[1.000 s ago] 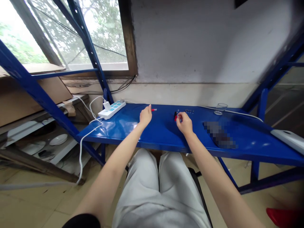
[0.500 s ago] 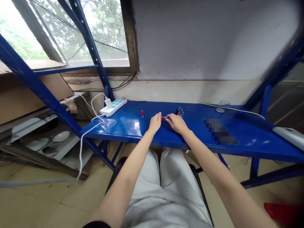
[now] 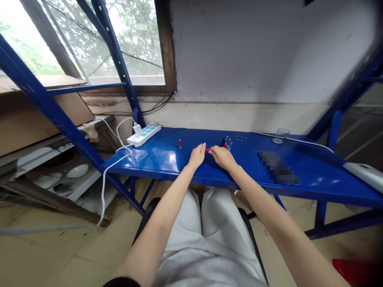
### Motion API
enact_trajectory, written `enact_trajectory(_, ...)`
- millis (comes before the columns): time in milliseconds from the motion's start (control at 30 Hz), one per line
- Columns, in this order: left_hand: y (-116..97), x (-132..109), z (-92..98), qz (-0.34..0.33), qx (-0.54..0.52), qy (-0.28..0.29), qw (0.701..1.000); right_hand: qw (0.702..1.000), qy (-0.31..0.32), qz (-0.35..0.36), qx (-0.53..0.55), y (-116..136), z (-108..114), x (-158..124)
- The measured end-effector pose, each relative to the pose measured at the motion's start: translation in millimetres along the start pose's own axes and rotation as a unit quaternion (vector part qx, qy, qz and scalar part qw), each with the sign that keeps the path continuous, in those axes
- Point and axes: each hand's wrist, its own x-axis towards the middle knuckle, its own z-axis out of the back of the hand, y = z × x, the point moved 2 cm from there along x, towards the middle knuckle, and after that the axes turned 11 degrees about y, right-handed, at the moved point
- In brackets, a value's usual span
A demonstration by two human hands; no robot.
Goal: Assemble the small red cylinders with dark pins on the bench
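Note:
Between my two hands, low over the front half of the blue table (image 3: 155, 159), a small red tube (image 3: 207, 150) lies crosswise, with only a short red length showing. My left hand (image 3: 197, 155) is closed around its left end. The fingers of my right hand (image 3: 222, 156) pinch its right end. Off to the left stands another small tube with a red top and a clear lower part (image 3: 180, 144). Just behind my right hand are black and red caps (image 3: 224, 143) and several small clear tubes (image 3: 229, 144). Farther back lies a row of tiny pieces (image 3: 241, 138), too small to name.
A white power strip (image 3: 144, 134) with a plugged-in cable is at the table's left end. A clear glass (image 3: 280, 136) is at the back right. Nearer are a blurred-out dark object (image 3: 278, 167) and a white device (image 3: 363, 175) at the right edge.
My hands have drawn closer together on the tube. Its pale section, visible between them before, is now covered, leaving only red in sight. The other small things on the table stay put.

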Motion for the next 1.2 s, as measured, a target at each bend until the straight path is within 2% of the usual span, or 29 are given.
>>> enact_trajectory(300, 2.8, -0.6, 2.6, 0.002, -0.059, -0.049, 0.997, 0.999, -0.037, -0.006, 0.009, -5.6, 0.2, -2.8)
enact_trajectory(500, 1.9, -1.1, 4.8, 0.017, -0.042, -0.045, 0.998, 0.999, -0.038, -0.018, 0.034, -6.6, 0.6, -4.2)
enact_trajectory(633, -0.2, -1.4, 4.8, 0.016, -0.044, -0.048, 0.998, 0.999, -0.021, 0.001, 0.038, -4.7, 1.3, -3.8)
enact_trajectory(733, -2.5, -1.4, 4.8, 0.019, -0.109, -0.039, 0.993, 0.999, -0.02, 0.008, 0.036, -5.4, 0.9, -4.0)
enact_trajectory(900, -5.0, -0.4, 4.2, 0.051, -0.27, 0.025, 0.961, 0.999, -0.033, -0.005, 0.027, -8.7, -0.4, -4.2)
enact_trajectory(1033, -6.3, -0.2, 4.8, 0.039, -0.317, 0.052, 0.946, 0.999, -0.035, -0.014, 0.018, -10.0, -1.4, -3.9)
enact_trajectory(1133, -4.9, 0.2, 6.2, 0.047, -0.314, 0.037, 0.948, 0.999, -0.029, -0.015, 0.024, -11.0, -3.1, -3.7)
enact_trajectory(1200, -2.3, 0.8, 8.1, 0.055, -0.306, -0.001, 0.95, 0.999, -0.028, -0.021, 0.025, -12.3, -4.0, -3.5)
